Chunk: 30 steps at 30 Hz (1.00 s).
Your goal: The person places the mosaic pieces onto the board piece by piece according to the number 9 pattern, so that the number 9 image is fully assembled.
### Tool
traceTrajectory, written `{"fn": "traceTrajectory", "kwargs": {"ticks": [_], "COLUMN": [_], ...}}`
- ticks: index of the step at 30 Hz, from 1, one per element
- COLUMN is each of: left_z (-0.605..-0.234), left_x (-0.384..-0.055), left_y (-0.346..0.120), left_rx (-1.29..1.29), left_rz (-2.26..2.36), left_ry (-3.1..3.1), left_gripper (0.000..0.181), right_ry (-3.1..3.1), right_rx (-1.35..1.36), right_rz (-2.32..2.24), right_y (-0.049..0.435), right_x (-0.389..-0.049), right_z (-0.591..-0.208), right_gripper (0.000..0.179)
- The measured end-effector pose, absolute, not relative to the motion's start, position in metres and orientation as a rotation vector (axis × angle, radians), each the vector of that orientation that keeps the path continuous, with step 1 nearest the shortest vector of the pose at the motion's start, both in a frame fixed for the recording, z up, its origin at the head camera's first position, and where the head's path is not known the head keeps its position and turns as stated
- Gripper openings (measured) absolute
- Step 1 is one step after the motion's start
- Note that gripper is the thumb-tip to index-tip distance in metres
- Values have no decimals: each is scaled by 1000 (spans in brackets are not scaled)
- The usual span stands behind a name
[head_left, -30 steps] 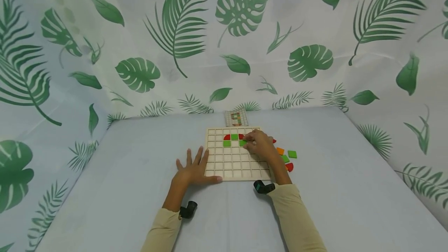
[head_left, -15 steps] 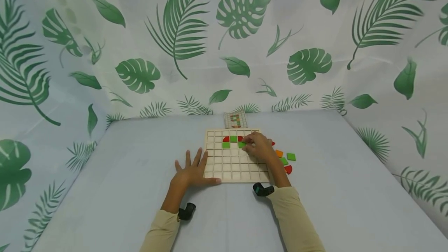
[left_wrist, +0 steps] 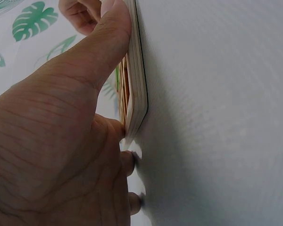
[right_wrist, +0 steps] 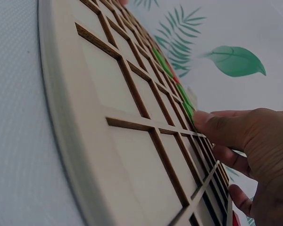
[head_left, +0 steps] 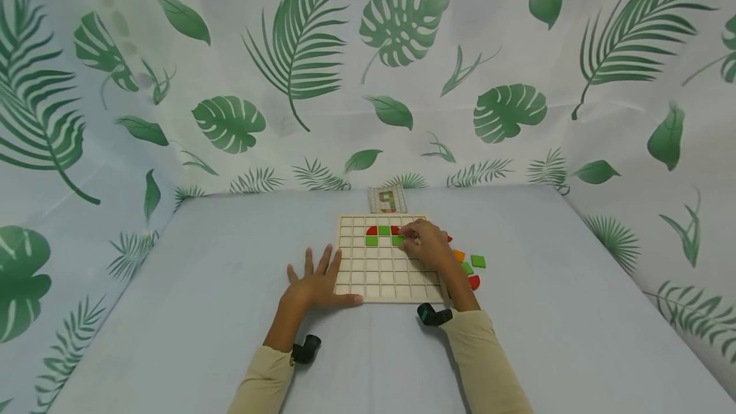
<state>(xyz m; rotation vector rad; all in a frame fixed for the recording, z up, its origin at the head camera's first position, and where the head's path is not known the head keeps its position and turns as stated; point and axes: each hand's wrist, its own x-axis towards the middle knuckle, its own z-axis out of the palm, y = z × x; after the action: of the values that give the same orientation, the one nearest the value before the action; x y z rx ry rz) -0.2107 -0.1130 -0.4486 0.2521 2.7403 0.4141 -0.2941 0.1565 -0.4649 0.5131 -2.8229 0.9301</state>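
Observation:
A wooden grid board [head_left: 379, 276] lies flat, with red tiles and green square tiles set in its upper cells. My left hand [head_left: 313, 287] rests with spread fingers at the board's left edge, its thumb along the front edge. In the left wrist view that thumb [left_wrist: 111, 40] lies against the board's side. Over the board's upper right, my right hand [head_left: 428, 245] holds a green square tile [head_left: 397, 241] at its cell with thumb and fingertips. The right wrist view has the thumb tip [right_wrist: 202, 117] right at the green tile [right_wrist: 187, 109]. The hand covers the cells beneath it.
Loose tiles lie right of the board: an orange one [head_left: 458, 255], a green square [head_left: 478, 262] and a red rounded one [head_left: 474, 282], among others. A pattern card [head_left: 388, 199] sits behind the board. Leaf-printed cloth [head_left: 322, 82] hangs at the back and sides.
The head view has tilted up slightly, so everything sits a little lower in it. Both hands and the tiles keep their places on the board.

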Motion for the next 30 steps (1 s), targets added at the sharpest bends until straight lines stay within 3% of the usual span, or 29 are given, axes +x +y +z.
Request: {"fn": "traceTrajectory", "kwargs": {"ticks": [9, 30], "left_z": [-439, -443], "left_x": [-206, -208], "left_y": [-112, -111], "left_rx": [269, 276], "left_rz": [417, 419], "left_ry": [2746, 2765], "left_gripper": [111, 111], "right_ry": [-2742, -2800], "right_rx": [580, 397], "right_rz": [974, 936], "right_y": [168, 188], "right_x": [-291, -288], "right_z": [-461, -451], "right_gripper": [27, 25]}}
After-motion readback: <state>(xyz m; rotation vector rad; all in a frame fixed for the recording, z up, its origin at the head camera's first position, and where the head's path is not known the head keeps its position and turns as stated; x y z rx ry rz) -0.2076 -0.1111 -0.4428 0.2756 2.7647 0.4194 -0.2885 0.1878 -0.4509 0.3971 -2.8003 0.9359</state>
